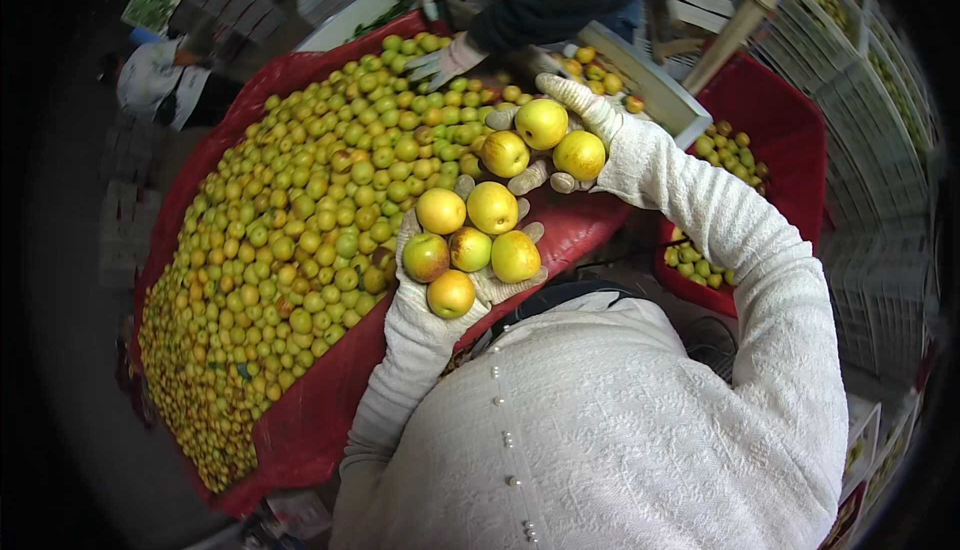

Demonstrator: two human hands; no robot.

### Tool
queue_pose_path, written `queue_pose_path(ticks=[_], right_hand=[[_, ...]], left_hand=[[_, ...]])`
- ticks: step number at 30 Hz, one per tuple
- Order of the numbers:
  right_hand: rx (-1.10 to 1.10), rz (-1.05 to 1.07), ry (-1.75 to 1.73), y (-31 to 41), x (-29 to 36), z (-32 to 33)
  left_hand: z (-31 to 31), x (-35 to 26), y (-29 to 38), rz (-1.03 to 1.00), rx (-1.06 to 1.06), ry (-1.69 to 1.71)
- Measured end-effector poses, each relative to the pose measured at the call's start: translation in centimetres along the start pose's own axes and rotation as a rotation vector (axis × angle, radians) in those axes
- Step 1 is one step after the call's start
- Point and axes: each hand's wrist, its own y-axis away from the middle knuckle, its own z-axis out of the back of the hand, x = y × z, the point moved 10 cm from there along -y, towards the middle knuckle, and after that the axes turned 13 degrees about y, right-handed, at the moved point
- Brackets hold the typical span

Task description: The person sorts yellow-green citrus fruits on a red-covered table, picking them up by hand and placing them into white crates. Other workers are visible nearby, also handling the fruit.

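Note:
My left hand (491, 287), in a pale knit glove, is turned palm up. Several round yellow fruits, apparently jujubes (470, 249), rest across its palm and fingers. Some of these have reddish-brown blotches. Just above and to the right, my gloved right hand (600, 121) cradles three more yellow fruits (541, 124), its thumb stretched out to the side. Both hands are over the near edge of a big heap of green and yellow fruits (300, 235), which lies on a red sheet (315, 430).
Across the heap a co-worker's gloved hand (442, 62) touches the fruits. A pale crate (652, 85) with fruits stands at upper right, beside a slanting pole (746, 21). Red tubs (787, 122) with fruits are on my right, before stacked white crates (847, 152). Another person (161, 81) is far left.

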Motion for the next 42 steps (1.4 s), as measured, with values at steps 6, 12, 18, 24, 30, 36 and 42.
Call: queue_pose_path(ticks=[6, 12, 18, 24, 30, 36, 42], right_hand=[[-0.294, -0.104, -0.348, 11.2, 2.2, 8.8], [-1.048, 0.033, -0.426, 27.0, -0.8, 18.3], [-1.078, 0.107, -0.154, 33.2, -5.5, 19.5], [-1.237, -0.172, -0.259, 35.7, -6.5, 24.2], [-0.773, -0.081, 0.13, 20.1, 1.9, 21.5], [0.0, -0.182, 0.786, 1.8, 0.9, 4.2], [0.656, 0.024, 1.517, -8.7, -10.2, -9.6]], left_hand=[[-4.9, 8.2, -5.6, 0.292, 0.274, -0.427], [-7.7, 20.7, -10.2, 0.708, 0.041, -0.15], [-4.5, 29.2, -12.8, 0.961, -0.071, -0.169], [-3.9, 25.6, -11.8, 0.977, 0.145, -0.242], [-2.5, 8.2, -11.1, 0.508, 0.221, -0.36], [7.7, -10.4, -0.5, -0.106, -0.238, -0.869], [14.2, -16.8, 9.7, -0.238, -0.75, -2.032]])
